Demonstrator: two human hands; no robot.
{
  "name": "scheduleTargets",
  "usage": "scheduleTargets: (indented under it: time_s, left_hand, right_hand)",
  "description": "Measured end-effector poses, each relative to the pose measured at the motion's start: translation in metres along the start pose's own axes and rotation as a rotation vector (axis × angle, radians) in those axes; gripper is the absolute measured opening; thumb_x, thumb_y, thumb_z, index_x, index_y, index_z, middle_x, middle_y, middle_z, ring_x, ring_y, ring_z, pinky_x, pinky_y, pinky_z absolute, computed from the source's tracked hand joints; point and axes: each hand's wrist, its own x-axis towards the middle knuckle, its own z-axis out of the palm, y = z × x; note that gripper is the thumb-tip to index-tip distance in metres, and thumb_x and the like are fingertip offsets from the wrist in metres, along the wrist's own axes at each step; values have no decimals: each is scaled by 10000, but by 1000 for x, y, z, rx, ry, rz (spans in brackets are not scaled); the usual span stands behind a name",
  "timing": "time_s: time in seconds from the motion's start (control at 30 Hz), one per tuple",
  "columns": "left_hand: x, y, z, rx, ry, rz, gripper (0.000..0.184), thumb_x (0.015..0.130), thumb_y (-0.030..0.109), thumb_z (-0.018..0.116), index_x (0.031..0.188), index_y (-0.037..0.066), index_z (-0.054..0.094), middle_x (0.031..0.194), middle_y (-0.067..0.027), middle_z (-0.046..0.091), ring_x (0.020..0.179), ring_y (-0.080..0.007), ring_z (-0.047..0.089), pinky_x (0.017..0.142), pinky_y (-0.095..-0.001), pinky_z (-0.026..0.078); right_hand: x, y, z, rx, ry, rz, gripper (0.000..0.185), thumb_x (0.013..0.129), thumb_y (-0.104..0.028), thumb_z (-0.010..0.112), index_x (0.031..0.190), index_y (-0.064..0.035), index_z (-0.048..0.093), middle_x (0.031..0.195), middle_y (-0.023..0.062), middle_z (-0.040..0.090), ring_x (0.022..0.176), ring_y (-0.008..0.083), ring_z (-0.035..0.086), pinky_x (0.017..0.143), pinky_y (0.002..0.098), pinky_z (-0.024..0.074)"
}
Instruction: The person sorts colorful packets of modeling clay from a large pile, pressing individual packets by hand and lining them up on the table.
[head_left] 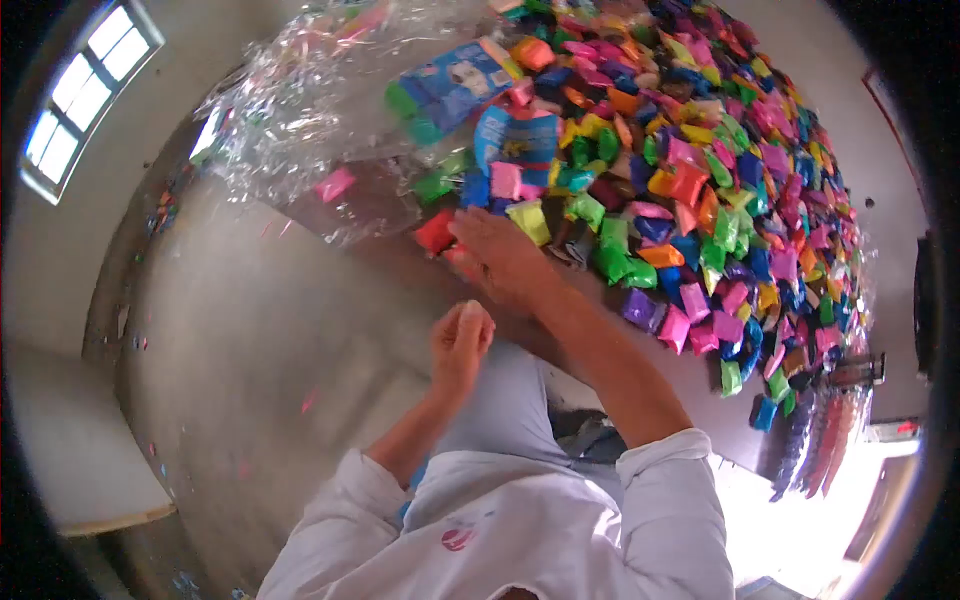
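At the desk edge (716, 412), a red packet (435, 231) could fall if nudged by the right hand (505, 262), grip unclear; left fingers (479, 324) curl together.

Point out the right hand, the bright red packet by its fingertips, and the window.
Right hand (497, 256): head view, back of the hand.
Bright red packet (434, 232): head view, middle of its wrapper.
Window (88, 104): head view, a middle pane.

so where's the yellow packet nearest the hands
In the head view, the yellow packet lies just right of centre, beside the right hand, below a pink packet.
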Motion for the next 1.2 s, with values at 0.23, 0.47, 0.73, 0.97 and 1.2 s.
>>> scheduleTargets:
  time_s: [0.23, 0.47, 0.73, 0.97, 1.2]
  left_hand:
    - [13, 26, 34, 509, -95, 287, 196, 908, 210, 522, 847, 32, 577, 756, -25, 527, 678, -100, 508, 524, -255, 394]
    - [13, -14, 96, 690, -383, 480, 157, 859, 155, 568, 912, 8, 584, 843, -121, 594, 717, -239, 594, 602, -313, 467]
    - [11, -40, 150, 529, -571, 329, 157, 857, 150, 574, 876, -5, 597, 762, -126, 591, 627, -198, 565, 548, -305, 435]
    - [17, -46, 152, 480, -525, 165, 244, 902, 208, 521, 808, -11, 572, 638, -69, 547, 584, -123, 516, 530, -295, 398]
    - [13, -74, 149, 619, -452, 339, 303, 920, 248, 503, 731, 14, 543, 596, -101, 489, 576, -185, 507, 534, -331, 388]
  right_hand:
    - [-78, -41, -73, 59, 127, 186, 331, 750, -108, 623, 1057, 4, 573, 1073, 176, 595, 970, 357, 579, 799, 422, 479]
    - [-155, -29, -133, -190, 474, 618, 240, 783, -10, 609, 1024, -17, 607, 891, 142, 624, 792, 294, 622, 656, 335, 496]
    - [-162, 21, -184, -214, 586, 736, 238, 794, -60, 602, 1029, -22, 610, 961, 161, 626, 805, 306, 623, 716, 353, 503]
    - [-155, 43, -174, -202, 598, 569, 199, 793, -48, 629, 988, -9, 627, 874, 128, 638, 730, 223, 631, 637, 313, 500]
    - [-86, 77, -192, -631, 566, 596, 400, 730, -192, 694, 1097, -103, 562, 932, 109, 616, 866, 293, 601, 733, 384, 491]
